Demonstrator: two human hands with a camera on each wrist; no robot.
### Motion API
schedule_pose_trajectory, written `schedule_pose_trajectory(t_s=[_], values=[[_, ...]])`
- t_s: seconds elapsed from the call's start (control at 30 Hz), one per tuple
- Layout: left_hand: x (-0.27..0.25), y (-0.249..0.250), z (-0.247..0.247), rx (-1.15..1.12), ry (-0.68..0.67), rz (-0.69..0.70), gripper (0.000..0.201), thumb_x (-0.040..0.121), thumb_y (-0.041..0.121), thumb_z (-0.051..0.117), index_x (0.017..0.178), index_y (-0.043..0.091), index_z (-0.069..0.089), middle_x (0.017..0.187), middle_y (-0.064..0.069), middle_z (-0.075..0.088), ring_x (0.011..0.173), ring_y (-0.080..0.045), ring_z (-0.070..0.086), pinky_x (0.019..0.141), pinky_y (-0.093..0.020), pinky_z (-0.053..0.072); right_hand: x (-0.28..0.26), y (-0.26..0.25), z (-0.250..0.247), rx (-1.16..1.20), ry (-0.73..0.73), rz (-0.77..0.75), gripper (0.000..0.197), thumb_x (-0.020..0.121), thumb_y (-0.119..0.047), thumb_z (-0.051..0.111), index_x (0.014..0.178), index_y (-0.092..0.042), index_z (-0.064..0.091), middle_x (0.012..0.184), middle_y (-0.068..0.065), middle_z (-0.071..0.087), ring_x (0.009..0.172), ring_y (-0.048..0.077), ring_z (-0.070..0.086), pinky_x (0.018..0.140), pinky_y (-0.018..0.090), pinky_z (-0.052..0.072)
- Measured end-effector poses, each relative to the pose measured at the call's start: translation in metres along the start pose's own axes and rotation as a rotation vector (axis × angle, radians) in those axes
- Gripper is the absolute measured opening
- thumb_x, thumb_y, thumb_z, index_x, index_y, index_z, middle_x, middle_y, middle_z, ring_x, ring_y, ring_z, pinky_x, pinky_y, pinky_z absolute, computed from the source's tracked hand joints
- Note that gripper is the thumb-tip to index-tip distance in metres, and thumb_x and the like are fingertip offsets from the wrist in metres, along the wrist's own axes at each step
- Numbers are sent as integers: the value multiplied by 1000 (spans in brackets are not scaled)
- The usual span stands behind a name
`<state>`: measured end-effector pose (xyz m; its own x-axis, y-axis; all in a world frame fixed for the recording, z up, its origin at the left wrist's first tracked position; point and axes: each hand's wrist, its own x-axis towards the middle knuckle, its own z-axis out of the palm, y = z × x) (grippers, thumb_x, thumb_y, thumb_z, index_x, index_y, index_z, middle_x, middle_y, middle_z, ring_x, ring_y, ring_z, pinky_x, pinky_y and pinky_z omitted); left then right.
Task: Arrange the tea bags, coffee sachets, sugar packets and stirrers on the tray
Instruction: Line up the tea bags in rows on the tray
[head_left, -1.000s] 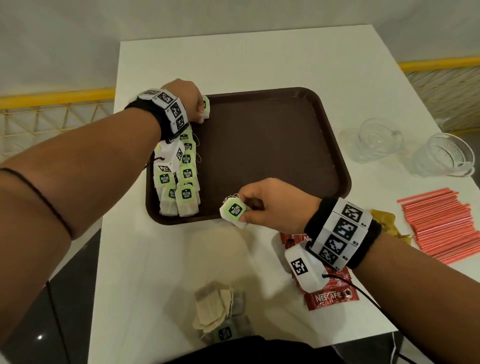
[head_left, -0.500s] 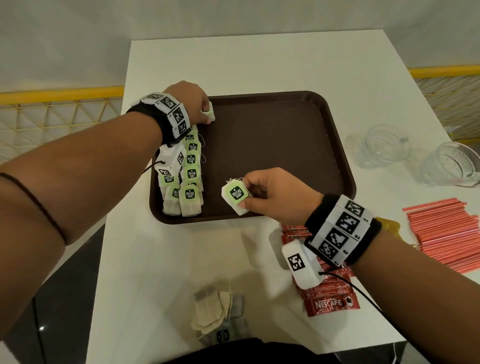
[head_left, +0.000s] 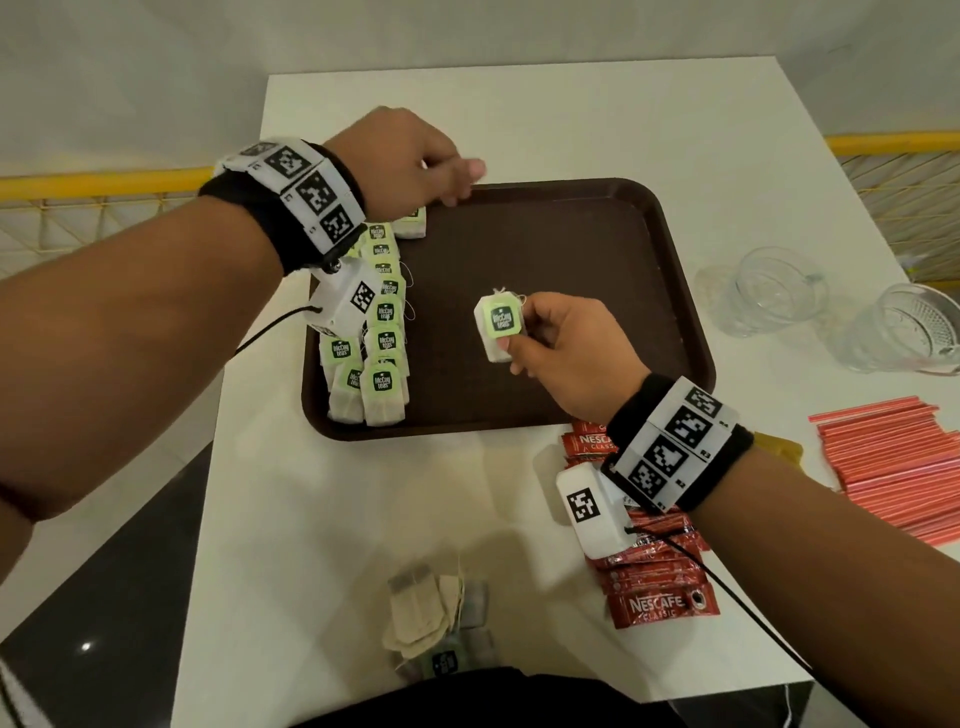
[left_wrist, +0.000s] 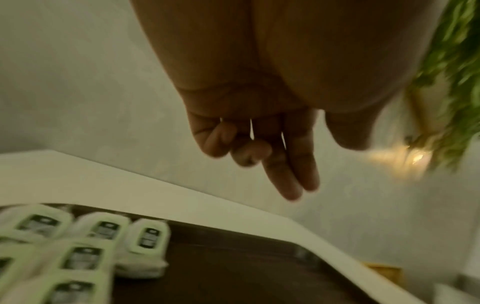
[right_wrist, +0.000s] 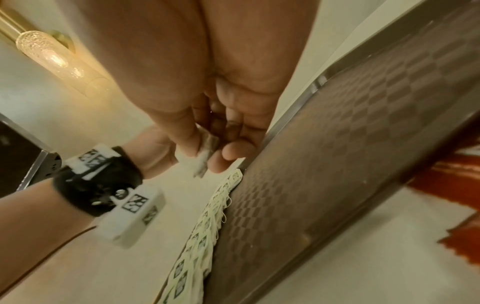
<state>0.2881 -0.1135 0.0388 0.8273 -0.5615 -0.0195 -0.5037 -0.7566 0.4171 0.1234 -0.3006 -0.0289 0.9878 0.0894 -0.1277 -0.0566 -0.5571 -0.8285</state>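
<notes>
A tea bag (head_left: 500, 326) with a green label is pinched between the thumb and fingers of the right hand (head_left: 563, 353), held above the middle of the brown tray (head_left: 670, 291). Its labelled face is turned up toward the head camera and its long axis runs roughly toward and away from the person, the string knot at the far end. In the right wrist view the thumb and curled fingers (right_wrist: 226, 152) clamp the pale paper of the bag.

The left hand (head_left: 410, 161) hangs over the far-left corner of the tray with nothing in it; the left wrist view shows two fingers (left_wrist: 293, 174) extended downward and the others loosely curled. It is just above the topmost bag of the row of tea bags (head_left: 382, 322), and whether it touches that bag I cannot tell.

That row runs in two overlapping columns along the tray's left edge, from far corner to near rim, labels up. The rest of the tray floor, centre and right, is bare.

On the white table (head_left: 571, 114), more loose tea bags (head_left: 431, 613) lie at the near edge. Red coffee sachets (head_left: 660, 592) sit under the right wrist, just beside the tray's near-right corner. Red stirrers (head_left: 904, 462) are stacked at the right, and two glass cups (head_left: 779, 296) stand beyond them.
</notes>
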Motion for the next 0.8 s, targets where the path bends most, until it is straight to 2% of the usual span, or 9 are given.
schedule_pose_trajectory(t_s=[0.07, 0.17, 0.3, 0.37, 0.47, 0.57, 0.63, 0.7, 0.8], values=[[-16, 23, -4, -11, -160, 47, 42, 82, 68, 54, 91, 31, 73, 71, 18, 64, 59, 5, 54, 60, -20, 37, 4, -2, 0, 44, 45, -1, 8, 93, -20, 65, 101, -20, 65, 88, -6, 73, 74, 3, 71, 69, 24, 57], [-28, 35, 8, 78, -303, 161, 31, 76, 60, 68, 92, 34, 72, 64, 18, 60, 60, 4, 54, 59, -18, 36, 9, -7, -1, 112, 78, 13, 7, 94, -21, 65, 101, -21, 66, 82, -2, 74, 71, 8, 72, 66, 26, 59], [-27, 34, 19, 68, -228, 228, 21, 80, 46, 73, 92, 28, 73, 69, 17, 61, 63, 4, 55, 60, -15, 37, 9, -7, 2, 117, 65, 40, 10, 95, -21, 63, 104, -20, 66, 84, -1, 73, 70, 9, 71, 63, 26, 59], [-27, 35, 17, -51, -222, 171, 19, 77, 42, 78, 88, 27, 73, 73, 14, 67, 64, 2, 58, 62, -14, 41, 7, -6, 4, 128, 56, 57, 15, 95, -23, 63, 109, -20, 65, 86, -3, 73, 70, 8, 71, 63, 23, 58], [-30, 37, 15, -254, -304, 97, 16, 75, 29, 82, 85, 24, 72, 77, 6, 71, 64, -1, 60, 65, -14, 47, 3, -8, 5, 137, 57, 47, 13, 95, -23, 62, 108, -22, 65, 83, -6, 71, 69, 6, 69, 62, 21, 57], [-30, 35, 16, -355, -304, 82, 21, 77, 22, 81, 95, 20, 71, 84, 4, 73, 70, -2, 62, 68, -13, 48, 0, -9, 6, 189, 84, 54, 19, 94, -22, 64, 113, -24, 61, 89, -4, 71, 69, 13, 71, 62, 29, 60], [-20, 22, 15, -272, -206, 40, 25, 79, 25, 79, 103, 23, 71, 88, 5, 71, 73, -2, 61, 70, -16, 47, -5, -9, 7, 238, 68, 61, 30, 92, -21, 67, 119, -24, 56, 96, -2, 70, 69, 18, 71, 61, 32, 60], [-6, 1, 15, -26, -112, -22, 25, 83, 34, 74, 104, 23, 72, 89, 2, 69, 73, -7, 57, 70, -25, 41, -11, -7, 8, 216, 4, 48, 34, 90, -21, 69, 121, -21, 55, 96, -2, 69, 69, 19, 71, 60, 25, 58], [8, -27, 16, 227, -83, -137, 31, 86, 37, 69, 107, 15, 71, 95, -4, 68, 83, -19, 57, 74, -29, 40, -22, -4, 14, 129, -101, 1, 21, 89, -20, 70, 109, -17, 64, 92, -1, 70, 68, 20, 70, 61, 22, 56]])
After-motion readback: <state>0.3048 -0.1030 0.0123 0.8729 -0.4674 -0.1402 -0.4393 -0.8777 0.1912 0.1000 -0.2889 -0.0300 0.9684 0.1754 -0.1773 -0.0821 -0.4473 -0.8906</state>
